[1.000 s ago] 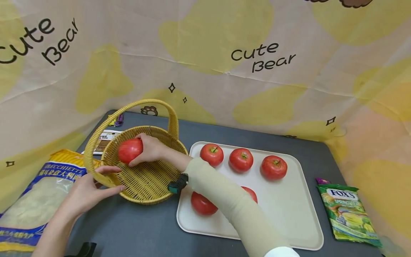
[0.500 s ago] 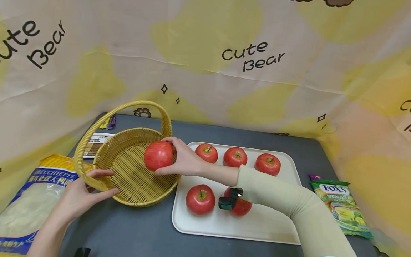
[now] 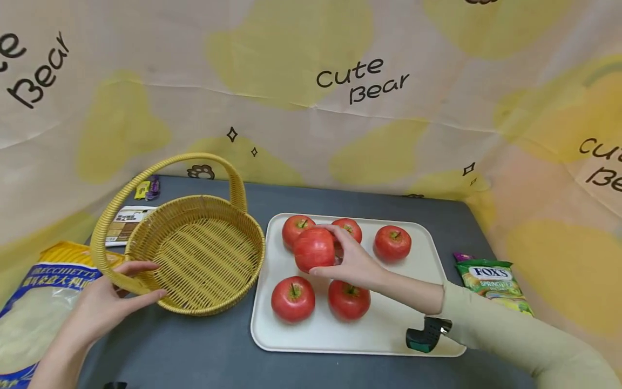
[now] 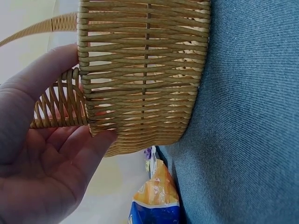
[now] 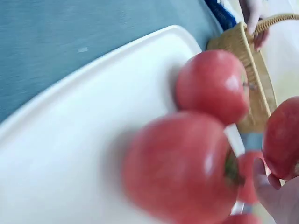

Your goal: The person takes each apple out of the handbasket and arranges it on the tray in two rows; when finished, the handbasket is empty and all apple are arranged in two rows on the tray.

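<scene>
A red apple [image 3: 315,249] is gripped between the thumb and fingers of my right hand [image 3: 353,262], over the white tray [image 3: 398,329]. Several other red apples lie on that tray, among them a front left apple [image 3: 293,299] and a back right apple [image 3: 392,243]. To the left stands a yellow woven basket [image 3: 209,259] with a tall handle, nothing lying inside it. My left hand [image 3: 104,302] holds the basket at its left rim, by the foot of the handle. In the left wrist view, the thumb and fingers [image 4: 96,149] pinch the woven rim.
At the far left lies a blue and yellow pasta bag [image 3: 46,308]. Behind the basket are a brown and white packet [image 3: 127,224] and small wrapped sweets [image 3: 148,189]. A green Fox's bag [image 3: 493,283] lies right of the tray. A patterned cloth [image 3: 272,70] hangs behind the grey table.
My right hand has carried the apple from inside the basket rightward to above the tray. The left hand stays on the basket rim. The head view has turned slightly to the right.
</scene>
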`<state>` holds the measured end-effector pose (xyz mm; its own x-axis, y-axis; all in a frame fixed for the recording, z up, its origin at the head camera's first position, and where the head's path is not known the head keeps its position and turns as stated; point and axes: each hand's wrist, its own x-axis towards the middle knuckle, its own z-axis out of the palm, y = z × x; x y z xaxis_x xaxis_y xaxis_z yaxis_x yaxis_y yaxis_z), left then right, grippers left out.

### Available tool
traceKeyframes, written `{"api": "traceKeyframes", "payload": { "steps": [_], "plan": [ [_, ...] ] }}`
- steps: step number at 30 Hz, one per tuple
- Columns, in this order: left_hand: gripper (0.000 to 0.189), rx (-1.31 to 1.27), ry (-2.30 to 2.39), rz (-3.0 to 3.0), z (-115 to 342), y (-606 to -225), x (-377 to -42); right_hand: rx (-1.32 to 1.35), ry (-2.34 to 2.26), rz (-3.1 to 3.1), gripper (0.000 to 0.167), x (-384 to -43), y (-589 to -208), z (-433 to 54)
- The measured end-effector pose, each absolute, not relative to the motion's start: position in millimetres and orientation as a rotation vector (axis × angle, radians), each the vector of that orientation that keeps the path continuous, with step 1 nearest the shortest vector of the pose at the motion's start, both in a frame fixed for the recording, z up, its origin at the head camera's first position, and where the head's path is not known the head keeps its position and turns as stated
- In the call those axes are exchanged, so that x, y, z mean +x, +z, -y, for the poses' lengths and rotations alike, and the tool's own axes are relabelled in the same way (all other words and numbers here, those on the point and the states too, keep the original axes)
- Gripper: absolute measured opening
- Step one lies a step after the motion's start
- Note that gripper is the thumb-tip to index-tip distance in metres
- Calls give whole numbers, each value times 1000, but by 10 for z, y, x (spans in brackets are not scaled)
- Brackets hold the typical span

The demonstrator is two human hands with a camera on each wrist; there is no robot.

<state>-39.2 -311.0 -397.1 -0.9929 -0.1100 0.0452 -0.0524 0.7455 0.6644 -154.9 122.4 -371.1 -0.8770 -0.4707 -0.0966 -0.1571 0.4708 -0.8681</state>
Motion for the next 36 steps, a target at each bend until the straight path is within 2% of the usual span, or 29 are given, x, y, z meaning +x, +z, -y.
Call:
{"api": "traceKeyframes", "payload": {
  "steps": [9,17,24,36],
  "plan": [
    [54,156,-1016,2863,3102,-3994,-383,-342,-1320,-2536,81,-1360,-3776,-2066],
    [55,164,-1004,2858,3084,-3998,-386,-258,-1208,-2656,84,-1184,-3946,-2541],
    [55,147,-1006,2850,3084,-4020,-399,-356,-1070,-2710,81,-1072,-4079,-2749],
    [54,133,-1008,2855,3087,-4011,-413,-514,-805,-2854,89,-1046,-4087,-2755]
  ]
}}
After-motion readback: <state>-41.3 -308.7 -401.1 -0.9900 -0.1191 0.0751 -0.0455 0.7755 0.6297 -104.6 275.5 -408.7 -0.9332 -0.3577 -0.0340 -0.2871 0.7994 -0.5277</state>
